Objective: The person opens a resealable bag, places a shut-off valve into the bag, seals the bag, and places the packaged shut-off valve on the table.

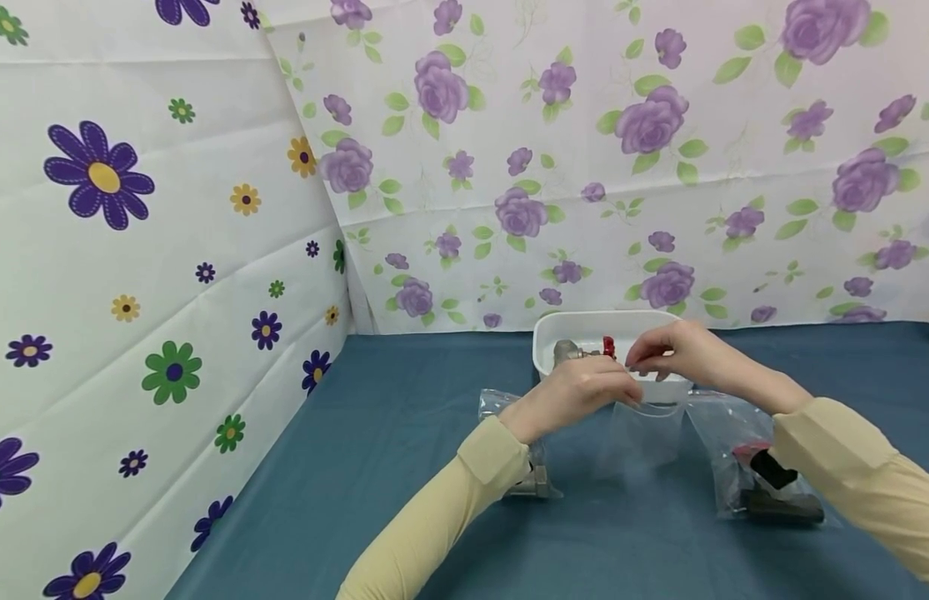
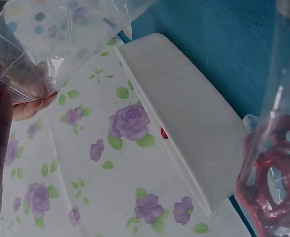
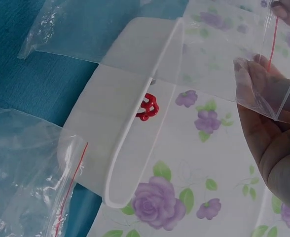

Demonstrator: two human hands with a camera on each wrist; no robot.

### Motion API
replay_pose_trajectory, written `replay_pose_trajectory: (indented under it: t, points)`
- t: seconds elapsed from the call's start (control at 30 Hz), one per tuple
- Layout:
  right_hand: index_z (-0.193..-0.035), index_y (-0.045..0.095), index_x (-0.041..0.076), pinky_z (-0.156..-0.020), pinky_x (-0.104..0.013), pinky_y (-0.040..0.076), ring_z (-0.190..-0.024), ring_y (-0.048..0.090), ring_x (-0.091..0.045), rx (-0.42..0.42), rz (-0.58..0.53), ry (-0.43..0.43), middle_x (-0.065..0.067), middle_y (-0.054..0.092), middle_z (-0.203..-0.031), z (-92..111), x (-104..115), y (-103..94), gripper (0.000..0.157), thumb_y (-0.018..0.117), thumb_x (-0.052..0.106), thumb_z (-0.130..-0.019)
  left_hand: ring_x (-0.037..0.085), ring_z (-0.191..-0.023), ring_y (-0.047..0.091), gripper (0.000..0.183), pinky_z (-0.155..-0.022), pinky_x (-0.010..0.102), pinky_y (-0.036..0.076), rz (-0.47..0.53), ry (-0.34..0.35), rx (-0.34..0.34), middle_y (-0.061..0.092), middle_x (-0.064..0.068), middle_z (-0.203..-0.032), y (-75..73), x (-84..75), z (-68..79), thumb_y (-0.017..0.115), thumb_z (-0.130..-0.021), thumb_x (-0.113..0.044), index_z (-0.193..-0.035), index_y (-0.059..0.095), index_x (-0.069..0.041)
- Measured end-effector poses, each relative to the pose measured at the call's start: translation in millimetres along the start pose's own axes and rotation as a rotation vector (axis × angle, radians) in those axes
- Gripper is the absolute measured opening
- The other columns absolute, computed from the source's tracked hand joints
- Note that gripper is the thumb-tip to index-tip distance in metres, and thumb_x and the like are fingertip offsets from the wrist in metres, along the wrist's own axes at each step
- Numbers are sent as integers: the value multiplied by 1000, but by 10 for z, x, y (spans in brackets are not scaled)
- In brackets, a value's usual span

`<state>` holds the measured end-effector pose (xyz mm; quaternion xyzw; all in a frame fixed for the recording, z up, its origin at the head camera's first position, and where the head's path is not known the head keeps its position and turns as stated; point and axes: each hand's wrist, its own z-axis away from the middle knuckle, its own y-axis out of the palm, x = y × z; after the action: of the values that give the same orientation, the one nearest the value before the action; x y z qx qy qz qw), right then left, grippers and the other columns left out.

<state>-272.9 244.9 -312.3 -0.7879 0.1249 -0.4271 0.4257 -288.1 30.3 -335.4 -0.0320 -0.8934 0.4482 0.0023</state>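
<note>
The clear zip bag (image 1: 647, 433) hangs between both hands, long axis running roughly 12 to 6 o'clock, mouth uppermost; nothing shows inside it. Directions here are taken from this bag in the head view. At 8 o'clock lies the left-hand bag (image 1: 496, 402), holding a metal fitting (image 1: 535, 482); the left wrist view shows a red wheel handle (image 2: 275, 182) behind its plastic. At 10 o'clock the left hand (image 1: 572, 392) pinches the mouth's edge. Between 11 and 12 sits the white tray (image 1: 612, 317), just behind, with a metal valve (image 1: 566, 351) and red knob (image 1: 609, 346) in it. At 1 o'clock the right hand (image 1: 681, 350) pinches the mouth too; neither hand is plainly nearer. Between 3 and 4 lies the right-hand bag (image 1: 722, 425), containing a red-and-black piece (image 1: 774, 470) and a dark cylinder (image 1: 782, 507).
</note>
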Motion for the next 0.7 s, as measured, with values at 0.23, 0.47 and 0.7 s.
replay_pose_trajectory:
  t: [0.23, 0.47, 0.7]
  points:
    - [-92, 68, 9, -60, -29, 51, -70, 61, -12, 22, -52, 18, -3, 64, -87, -1, -34, 16, 15, 61, -2, -84, 4, -92, 53, 20, -81, 12, 38, 150, -21, 6, 61, 6, -95, 1, 24, 60, 68, -78, -1, -98, 63, 0]
    - [-97, 68, 5, -62, -31, 51, -74, 61, -15, 62, -125, 33, -4, 64, -91, -4, -38, -1, 13, 61, 7, -86, 3, -88, 52, 13, -80, 12, 38, 96, -8, -20, 60, 3, -90, -11, 37, 107, 67, -80, -3, -92, 65, -2]
    - [-112, 58, -6, -70, -35, 50, -87, 60, -26, 4, -247, 180, -15, 62, -100, -42, -120, -107, 32, 52, 19, -94, 2, -86, 54, 14, -78, 12, 39, 142, -20, -28, 60, 3, -88, -31, 19, 138, 67, -79, 0, -92, 66, 0]
